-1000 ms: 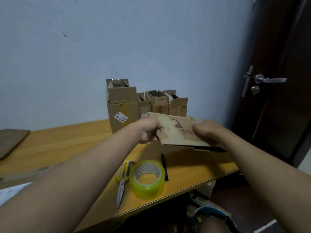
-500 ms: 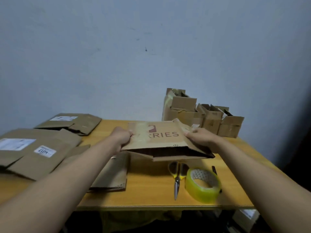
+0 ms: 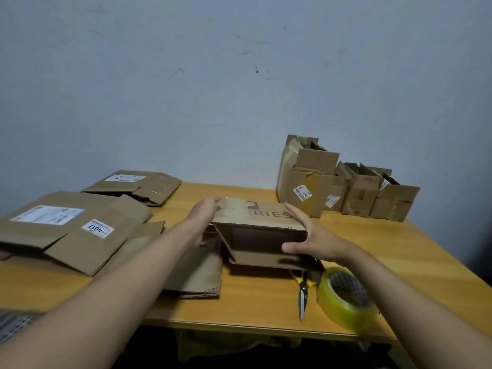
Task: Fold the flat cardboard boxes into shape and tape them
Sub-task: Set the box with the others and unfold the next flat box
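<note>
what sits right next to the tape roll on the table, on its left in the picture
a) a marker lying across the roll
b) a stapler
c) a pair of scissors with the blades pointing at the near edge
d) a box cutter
c: the scissors lie on the table just left of the yellow-green tape roll, handles tucked under the box being held and blades pointing toward the near table edge.

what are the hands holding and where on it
Both hold the half-opened cardboard box: left hand at its far left edge, right hand on its right side wall.
</note>
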